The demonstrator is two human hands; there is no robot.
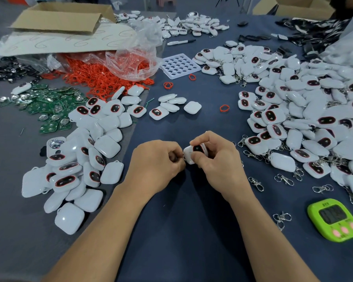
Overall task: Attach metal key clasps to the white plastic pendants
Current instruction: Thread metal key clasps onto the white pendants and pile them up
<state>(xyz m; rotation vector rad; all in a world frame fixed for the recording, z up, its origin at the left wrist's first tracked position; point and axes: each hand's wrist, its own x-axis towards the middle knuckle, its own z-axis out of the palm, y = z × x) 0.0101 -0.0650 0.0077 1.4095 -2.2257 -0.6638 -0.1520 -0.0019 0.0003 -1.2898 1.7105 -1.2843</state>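
My right hand (218, 159) pinches a white plastic pendant (194, 152) with a dark red-rimmed oval window, above the middle of the dark blue table. My left hand (157, 163) is curled with its fingertips against the pendant's left edge; whatever it pinches is hidden by the fingers. Loose metal clasps (257, 183) lie to the right of my hands. A heap of pendants without clasps (80, 159) lies at the left. A larger heap of pendants with clasps (306, 123) fills the right side.
A green digital timer (336, 219) sits at the near right. Orange rings spill from a plastic bag (114, 76) at the back left, beside green circuit boards (47, 106). A white moulded tray (179, 66) and cardboard boxes (63, 19) lie farther back.
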